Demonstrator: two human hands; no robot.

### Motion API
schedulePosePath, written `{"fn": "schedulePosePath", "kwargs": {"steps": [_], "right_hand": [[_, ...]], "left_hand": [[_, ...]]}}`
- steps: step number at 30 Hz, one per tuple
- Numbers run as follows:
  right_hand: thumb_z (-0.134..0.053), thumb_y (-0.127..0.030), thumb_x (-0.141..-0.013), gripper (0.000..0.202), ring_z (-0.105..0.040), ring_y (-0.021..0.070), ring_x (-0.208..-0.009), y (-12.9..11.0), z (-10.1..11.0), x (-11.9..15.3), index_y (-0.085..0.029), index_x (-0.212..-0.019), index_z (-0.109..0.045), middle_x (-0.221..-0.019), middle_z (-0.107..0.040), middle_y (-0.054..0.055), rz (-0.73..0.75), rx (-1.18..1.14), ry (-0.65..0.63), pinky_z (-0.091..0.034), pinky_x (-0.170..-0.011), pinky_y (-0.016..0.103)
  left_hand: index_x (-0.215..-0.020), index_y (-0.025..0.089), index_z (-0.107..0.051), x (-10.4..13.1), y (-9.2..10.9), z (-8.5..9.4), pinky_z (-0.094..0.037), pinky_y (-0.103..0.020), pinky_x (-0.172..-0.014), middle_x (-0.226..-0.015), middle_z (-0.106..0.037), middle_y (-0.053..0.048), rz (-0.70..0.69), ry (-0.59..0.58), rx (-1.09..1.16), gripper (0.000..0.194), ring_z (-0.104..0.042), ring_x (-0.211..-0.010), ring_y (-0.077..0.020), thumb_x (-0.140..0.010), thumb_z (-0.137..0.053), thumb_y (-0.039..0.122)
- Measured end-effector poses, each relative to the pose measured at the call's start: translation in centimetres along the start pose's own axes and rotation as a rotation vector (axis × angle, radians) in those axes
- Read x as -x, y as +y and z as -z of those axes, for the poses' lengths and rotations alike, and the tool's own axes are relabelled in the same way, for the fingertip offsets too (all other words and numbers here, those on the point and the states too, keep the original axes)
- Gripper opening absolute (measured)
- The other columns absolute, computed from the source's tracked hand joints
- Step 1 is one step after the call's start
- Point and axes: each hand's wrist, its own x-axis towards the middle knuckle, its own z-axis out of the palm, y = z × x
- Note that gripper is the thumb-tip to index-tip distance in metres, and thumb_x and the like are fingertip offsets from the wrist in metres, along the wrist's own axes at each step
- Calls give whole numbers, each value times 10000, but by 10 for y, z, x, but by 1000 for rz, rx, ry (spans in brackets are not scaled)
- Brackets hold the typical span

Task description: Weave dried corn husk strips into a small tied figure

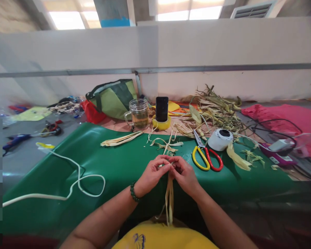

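Note:
My left hand (156, 172) and my right hand (183, 173) meet at the front middle of the green mat (93, 162). Both are closed, fingertips pinched together on a bundle of dry corn husk strips (169, 200). The strips hang down towards my lap, and their upper ends spread over the mat beyond my fingers. The exact spot where they are gripped is mostly covered by my fingertips. To the right of my right hand lie scissors (206, 157) with one yellow and one red handle, blades apart. A white spool of thread (220, 139) is just behind them.
A glass mug (138, 116), a phone (162, 109) on a yellow tape roll (161, 123) and a green bag (114, 98) stand behind. Dried husks (215, 107) pile up at back right. A white cord (75, 183) loops at left, beyond it a blue glue gun (17, 141).

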Motion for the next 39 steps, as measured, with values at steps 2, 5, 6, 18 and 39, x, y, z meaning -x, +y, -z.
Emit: {"fn": "schedulePosePath", "kwargs": {"steps": [2,5,6,18,39], "right_hand": [[-522,-472,-840,282,-500,105,-483,0,1,-1,-195,-879,-556,-568,-532,-40,-4,11,-5,-418,-484,219],[-543,-475,-825,290,-508,104,-483,-2,5,-2,-191,-771,-571,-555,-531,-33,-29,-22,17,-422,-483,221],[-557,-475,-814,291,-514,106,-483,-3,8,-3,-190,-757,-568,-553,-537,-32,-42,-53,29,-429,-486,224],[-711,-432,-709,286,-534,78,-471,-8,16,-7,-180,-702,-574,-581,-620,-26,-98,-463,26,-450,-501,211],[-669,-388,-738,210,-623,134,-505,-31,36,-8,-185,-705,-625,-574,-645,-2,60,-83,269,-506,-527,244]], "left_hand": [[-712,150,-633,0,0,1,-361,-343,-980,-1038,-584,-98,-15,-11,-23,321,-525,-1066,-213,-812,-564,447],[-792,159,-622,-1,0,3,-411,-327,-896,-1022,-587,-93,-34,24,-103,274,-537,-1019,-203,-837,-524,410],[-832,163,-611,-2,0,4,-427,-316,-853,-1012,-583,-88,-42,65,-144,250,-543,-986,-196,-834,-527,398],[-755,140,-503,-7,-3,-9,-398,-205,-541,-668,-534,21,200,-81,168,438,-487,-573,-72,-628,-728,493],[-862,190,-491,-9,12,-10,-340,-184,-472,-616,-423,74,63,-22,-37,193,-395,-474,-52,-709,-597,240]]}}
